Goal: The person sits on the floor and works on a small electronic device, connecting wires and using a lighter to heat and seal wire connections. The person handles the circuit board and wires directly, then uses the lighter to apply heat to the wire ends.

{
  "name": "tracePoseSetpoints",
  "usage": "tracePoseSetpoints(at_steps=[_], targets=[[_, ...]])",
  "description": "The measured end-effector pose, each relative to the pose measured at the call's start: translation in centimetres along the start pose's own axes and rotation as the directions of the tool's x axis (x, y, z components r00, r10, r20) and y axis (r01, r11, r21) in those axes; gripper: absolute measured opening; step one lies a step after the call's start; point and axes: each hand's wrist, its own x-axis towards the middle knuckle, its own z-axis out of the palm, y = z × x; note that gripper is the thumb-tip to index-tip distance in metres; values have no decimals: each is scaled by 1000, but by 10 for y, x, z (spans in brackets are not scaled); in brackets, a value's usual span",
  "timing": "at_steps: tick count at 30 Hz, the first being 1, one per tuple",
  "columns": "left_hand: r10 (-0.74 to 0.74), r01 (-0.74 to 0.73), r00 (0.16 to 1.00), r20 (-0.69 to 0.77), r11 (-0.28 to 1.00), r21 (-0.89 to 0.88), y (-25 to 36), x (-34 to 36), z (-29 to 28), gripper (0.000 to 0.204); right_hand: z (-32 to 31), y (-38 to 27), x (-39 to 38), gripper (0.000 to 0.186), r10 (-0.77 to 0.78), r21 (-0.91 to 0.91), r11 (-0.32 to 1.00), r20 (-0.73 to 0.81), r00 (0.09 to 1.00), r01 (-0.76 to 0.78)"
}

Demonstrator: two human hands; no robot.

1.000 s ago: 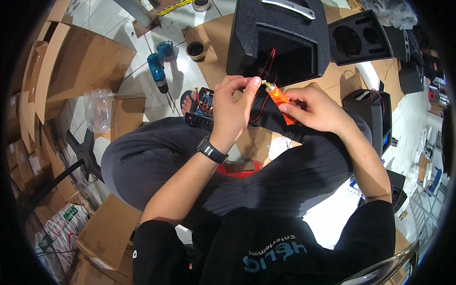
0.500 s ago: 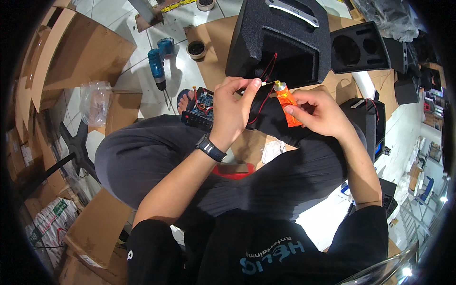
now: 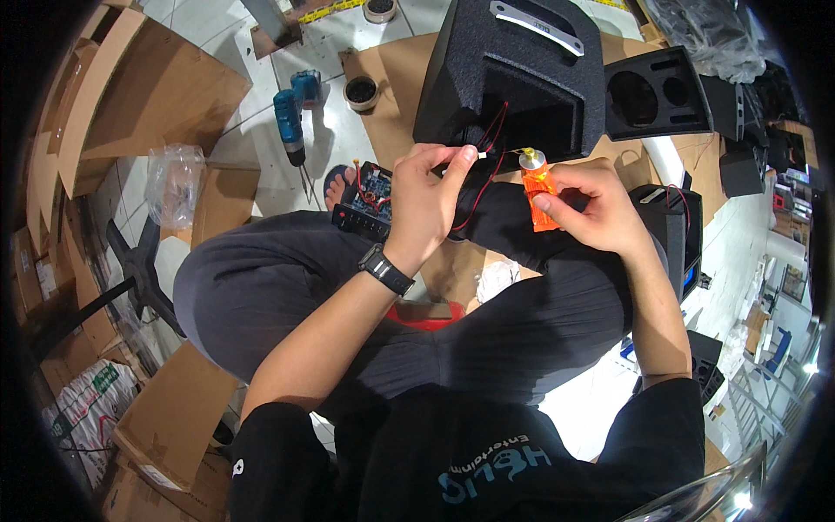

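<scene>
My left hand [image 3: 433, 187] pinches a small white connector [image 3: 480, 155] on thin red wires [image 3: 494, 131]. My right hand [image 3: 587, 204] grips a crumpled orange tube [image 3: 541, 196], nozzle upward, with a thin yellowish strand between the nozzle and the connector. Behind both hands stands a black speaker cabinet [image 3: 522, 35] with a silver handle and a recessed opening, into which red wires run. Left of my left hand, a circuit board on a black panel [image 3: 357, 217] rests by my foot, red wires on it.
Cardboard boxes [image 3: 156, 83] line the left, with a clear plastic bag [image 3: 174, 187] and a black chair base [image 3: 135, 261]. A blue drill [image 3: 290, 117] and a round pot [image 3: 362, 92] lie on the floor. Black speaker panels [image 3: 657, 91] and cabinets [image 3: 661, 226] are at the right.
My right hand has moved rightward and turned the tube more upright, away from the connector, and a yellowish strand now stretches between them. My left hand still pinches the connector, slightly lower.
</scene>
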Motion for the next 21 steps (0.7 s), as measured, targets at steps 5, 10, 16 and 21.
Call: tracePoseSetpoints(at_steps=[5,10,16,21], targets=[[9,-9,1000,2,1000,18,0,0,0,32,-2,1,0,13,56,-40,998,60,997,-54],[-18,18,999,28,1000,-1,3,-3,2,35,4,6,3,18,149,-108,985,104,983,-138],[22,-22,1000,-1,1000,-1,7,-3,3,32,5,0,4,18,160,-127,982,132,978,-143],[31,-31,999,-14,999,14,7,-3,2,32,3,-3,4,18,145,-107,986,145,979,-131]])
